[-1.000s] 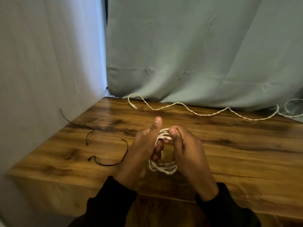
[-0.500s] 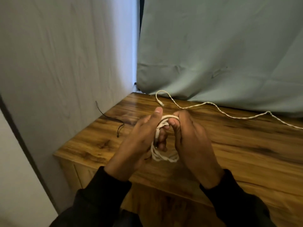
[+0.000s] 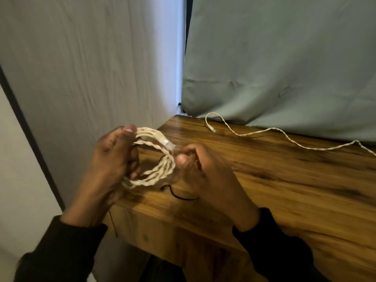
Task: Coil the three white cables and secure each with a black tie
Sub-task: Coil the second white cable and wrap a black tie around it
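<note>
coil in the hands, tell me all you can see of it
The coil is a white twisted cable wound into several loose loops, no tie on it yet. It is held above the table corner. The left hand grips its left side; the right hand pinches near its plug end.

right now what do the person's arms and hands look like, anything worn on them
Both arms are covered by long dark, near-black sleeves that end at the wrists: the left sleeve and the right sleeve. The cuffs look plain, with no visible markings or logos. The left hand and the right hand are bare, with no gloves, and no rings or watch can be seen. The fingernails are short.
</note>
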